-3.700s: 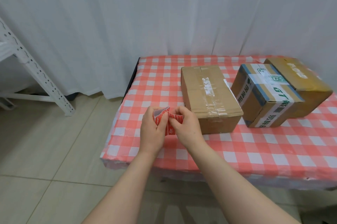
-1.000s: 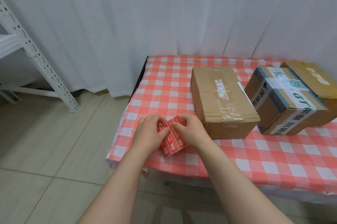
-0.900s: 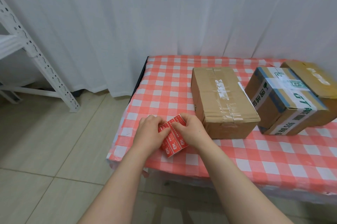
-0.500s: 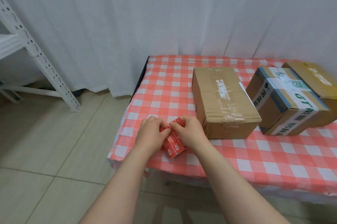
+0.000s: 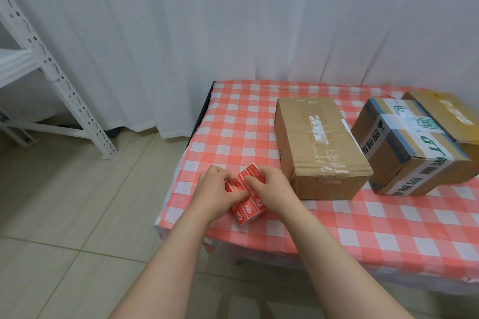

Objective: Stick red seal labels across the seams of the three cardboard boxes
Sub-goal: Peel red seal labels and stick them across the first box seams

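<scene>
Red seal labels (image 5: pixel 248 208) lie under curled fingers (image 5: pixel 256 179) of left hand (image 5: pixel 215 194) and right hand (image 5: pixel 275 191), apparently pinched.

Ahead of me the desk (image 5: pixel 233 121) lies open to the curtain (image 5: pixel 259 33); rightward the plain box (image 5: pixel 318 145) stands close, with the taped box (image 5: pixel 409 147) and yellow box (image 5: pixel 445 116) beyond.

I count three boxes on one worktop (image 5: pixel 388 228): plain box (image 5: pixel 318 147), taped box (image 5: pixel 407 147), yellow box (image 5: pixel 451 121). One label sheet (image 5: pixel 248 206). Two hands: left hand (image 5: pixel 215 191), right hand (image 5: pixel 274 189). One rack (image 5: pixel 51 72).
</scene>
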